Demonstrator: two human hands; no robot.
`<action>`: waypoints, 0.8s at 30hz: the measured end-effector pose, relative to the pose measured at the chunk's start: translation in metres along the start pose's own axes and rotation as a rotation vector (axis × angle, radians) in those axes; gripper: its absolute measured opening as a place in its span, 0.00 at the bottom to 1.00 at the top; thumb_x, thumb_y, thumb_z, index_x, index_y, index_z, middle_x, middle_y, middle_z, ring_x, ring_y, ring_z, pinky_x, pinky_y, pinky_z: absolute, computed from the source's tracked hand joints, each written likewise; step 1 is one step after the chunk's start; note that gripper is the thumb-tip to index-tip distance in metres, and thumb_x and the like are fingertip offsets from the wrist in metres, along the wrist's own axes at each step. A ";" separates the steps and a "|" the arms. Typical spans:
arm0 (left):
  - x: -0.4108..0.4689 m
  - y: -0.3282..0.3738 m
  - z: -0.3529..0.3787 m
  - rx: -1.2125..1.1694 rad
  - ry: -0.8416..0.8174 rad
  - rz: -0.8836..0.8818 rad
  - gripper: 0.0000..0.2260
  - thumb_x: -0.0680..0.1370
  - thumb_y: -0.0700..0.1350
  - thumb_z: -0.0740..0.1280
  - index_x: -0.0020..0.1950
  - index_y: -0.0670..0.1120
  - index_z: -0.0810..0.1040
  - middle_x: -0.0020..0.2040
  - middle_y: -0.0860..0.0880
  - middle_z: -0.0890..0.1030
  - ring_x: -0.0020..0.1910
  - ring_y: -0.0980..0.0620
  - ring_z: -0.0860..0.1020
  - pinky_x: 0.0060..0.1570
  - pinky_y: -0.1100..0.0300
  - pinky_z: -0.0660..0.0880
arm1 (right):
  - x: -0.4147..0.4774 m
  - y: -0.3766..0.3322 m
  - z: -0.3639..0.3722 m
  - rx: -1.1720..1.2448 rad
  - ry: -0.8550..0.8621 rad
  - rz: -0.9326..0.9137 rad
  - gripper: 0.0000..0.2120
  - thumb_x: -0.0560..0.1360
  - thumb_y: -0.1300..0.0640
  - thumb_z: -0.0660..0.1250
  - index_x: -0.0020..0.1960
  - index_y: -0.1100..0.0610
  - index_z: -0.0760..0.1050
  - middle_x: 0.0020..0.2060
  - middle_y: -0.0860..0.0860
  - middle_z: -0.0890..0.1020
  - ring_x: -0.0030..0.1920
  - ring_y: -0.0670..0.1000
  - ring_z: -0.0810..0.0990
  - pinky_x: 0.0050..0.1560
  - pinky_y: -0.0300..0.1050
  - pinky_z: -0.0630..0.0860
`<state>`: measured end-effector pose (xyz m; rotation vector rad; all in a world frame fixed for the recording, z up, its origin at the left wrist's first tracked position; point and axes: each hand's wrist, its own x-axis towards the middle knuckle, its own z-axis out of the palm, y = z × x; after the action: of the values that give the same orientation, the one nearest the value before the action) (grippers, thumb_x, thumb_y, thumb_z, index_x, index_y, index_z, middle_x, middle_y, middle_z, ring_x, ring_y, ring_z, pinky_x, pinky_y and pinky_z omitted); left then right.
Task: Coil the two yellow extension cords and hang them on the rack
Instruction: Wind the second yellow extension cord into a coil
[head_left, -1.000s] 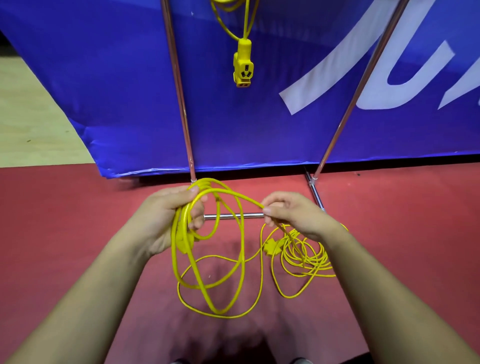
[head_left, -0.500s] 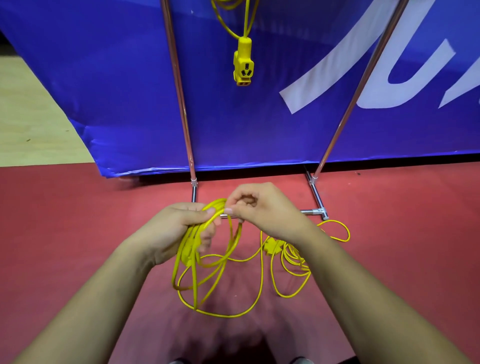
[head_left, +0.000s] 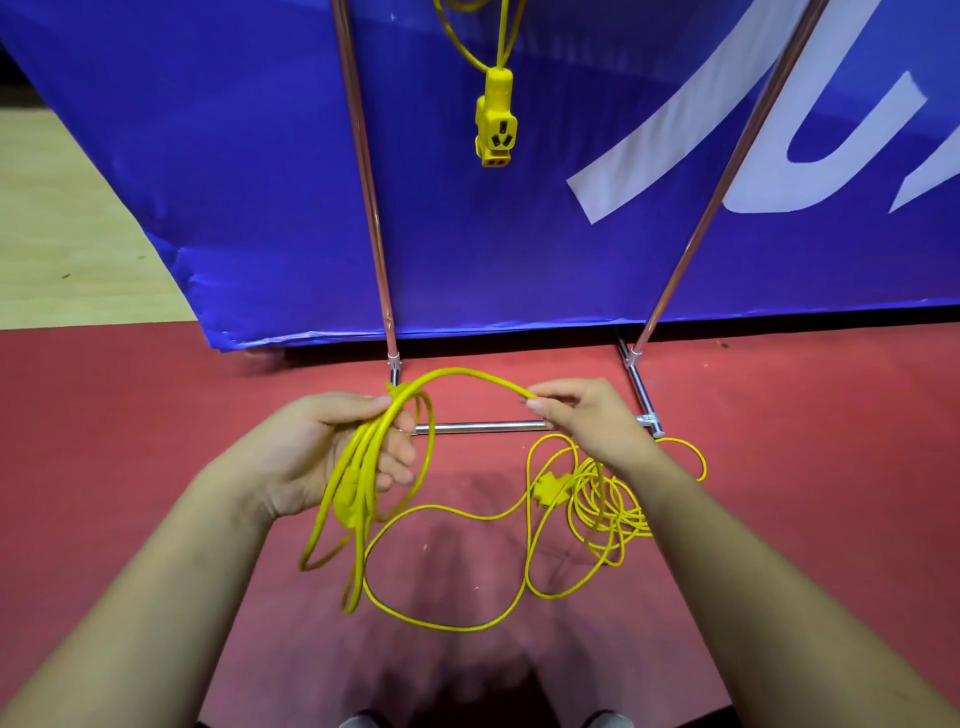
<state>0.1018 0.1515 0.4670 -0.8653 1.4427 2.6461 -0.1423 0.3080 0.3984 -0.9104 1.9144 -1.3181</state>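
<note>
Head view: loops of yellow cord (head_left: 358, 499) are gripped in the left hand (head_left: 322, 452), fingers curled round them, their long axis hanging down toward the red floor (head_left: 156, 415). One strand, arched between the hands, is pinched by the right hand (head_left: 582, 421). The remainder is heaped on the floor under the right wrist. A second cord (head_left: 496, 124) is hung on the rack (head_left: 363, 182), socket end down.

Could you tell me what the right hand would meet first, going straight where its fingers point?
The right hand, pinching cord, points leftward; likely first the coil in the left hand, though depth is unclear.
</note>
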 end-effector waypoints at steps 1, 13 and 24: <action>0.001 0.000 0.001 -0.009 0.021 -0.029 0.15 0.67 0.49 0.72 0.38 0.35 0.82 0.33 0.37 0.81 0.28 0.42 0.81 0.27 0.57 0.79 | 0.000 -0.004 0.001 -0.030 0.009 -0.026 0.05 0.75 0.62 0.71 0.49 0.57 0.83 0.30 0.49 0.77 0.30 0.41 0.72 0.35 0.32 0.69; 0.008 -0.013 0.017 0.114 -0.028 0.057 0.10 0.72 0.48 0.70 0.40 0.40 0.80 0.26 0.46 0.71 0.21 0.49 0.71 0.25 0.61 0.70 | -0.027 -0.074 0.045 -0.187 -0.275 -0.361 0.03 0.73 0.61 0.72 0.47 0.56 0.83 0.37 0.51 0.83 0.39 0.51 0.80 0.43 0.45 0.75; 0.001 -0.004 -0.003 0.081 -0.043 0.039 0.19 0.62 0.53 0.77 0.40 0.38 0.81 0.30 0.40 0.78 0.26 0.43 0.78 0.28 0.57 0.77 | -0.011 -0.006 0.006 0.081 -0.212 0.081 0.07 0.74 0.67 0.69 0.45 0.58 0.73 0.31 0.55 0.79 0.28 0.47 0.76 0.32 0.36 0.73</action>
<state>0.1033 0.1511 0.4624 -0.7762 1.5606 2.5954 -0.1298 0.3126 0.4033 -0.8854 1.7047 -1.1927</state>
